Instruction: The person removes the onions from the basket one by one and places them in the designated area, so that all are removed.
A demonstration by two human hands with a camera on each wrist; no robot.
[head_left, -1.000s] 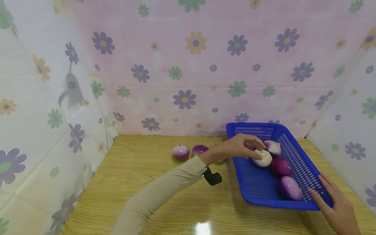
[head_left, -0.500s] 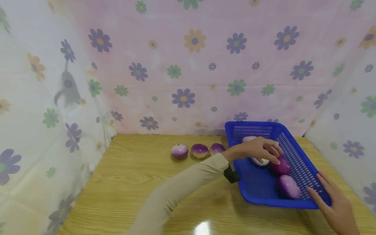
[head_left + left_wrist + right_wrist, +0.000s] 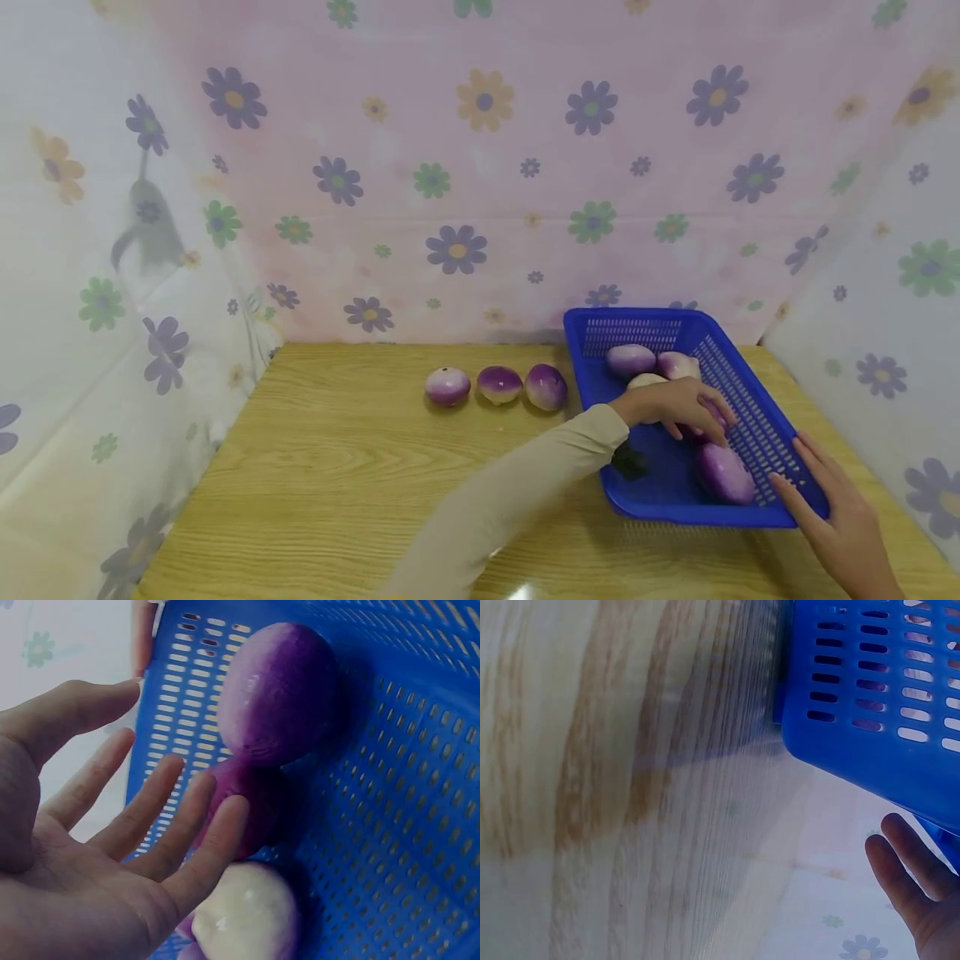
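Observation:
My left hand hovers inside the blue plastic basket, palm down, fingers loosely bent and holding nothing. It partly covers a dark purple onion; in the left wrist view the fingertips overlap that dark onion, and contact cannot be made out. Nearer the basket's front lies a purple-and-white onion. A cream-coloured onion, a lavender onion and a pale pinkish one sit farther back. At the front right corner my right hand holds the rim, thumb over the front edge, fingers along the right side.
On the wooden table, left of the basket, three onions stand in a row: a pale purple onion, a purple-topped onion and a darker onion. Flowered cloth closes off the back and sides.
My left hand has moved from above the cream onion toward the front right, over the dark purple onion. The right hand keeps its place at the basket corner. The head view has shifted slightly.

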